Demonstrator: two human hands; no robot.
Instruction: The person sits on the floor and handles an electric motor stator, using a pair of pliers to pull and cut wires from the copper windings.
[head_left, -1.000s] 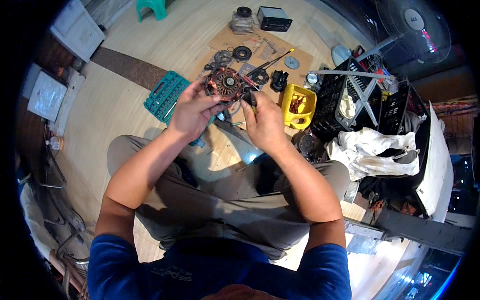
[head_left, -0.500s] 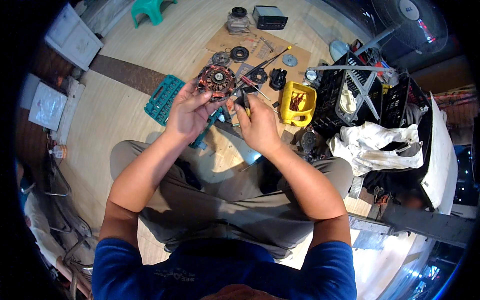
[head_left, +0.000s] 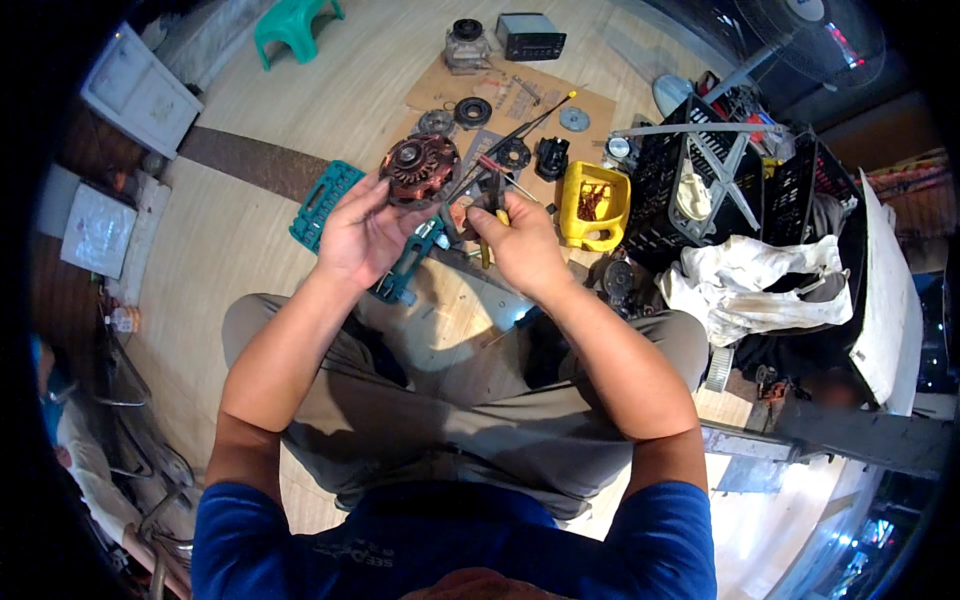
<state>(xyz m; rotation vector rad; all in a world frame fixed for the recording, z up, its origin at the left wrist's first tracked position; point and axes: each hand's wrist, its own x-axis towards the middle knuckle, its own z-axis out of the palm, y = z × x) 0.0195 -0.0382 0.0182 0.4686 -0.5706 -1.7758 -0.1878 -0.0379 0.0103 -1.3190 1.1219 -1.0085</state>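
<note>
My left hand point(head_left: 362, 235) is closed round the lower edge of a round, copper-wound motor part point(head_left: 425, 172), with a hub and fan-like blades showing on its face. It is held tilted above the floor. To its right, my right hand point(head_left: 527, 250) grips a pair of pliers point(head_left: 502, 216) with yellow handles; their dark jaws point up and away from me, apart from the copper part. Just beyond the pliers lies a screwdriver point(head_left: 492, 163) with a red handle. Fingers partly hide the pliers and the copper part's lower rim.
A teal tool case point(head_left: 325, 205) lies left of my hands. Cardboard point(head_left: 592, 100) ahead carries several round metal parts. A cut yellow jug point(head_left: 622, 205) with copper scraps stands right, beside black crates point(head_left: 655, 165) and a white cloth point(head_left: 740, 285). A green stool point(head_left: 290, 35) stands far left.
The copper-wound part has been tilted and shifted slightly left, showing its face at another angle. The pliers have turned in my right hand, with more of the yellow handles showing.
</note>
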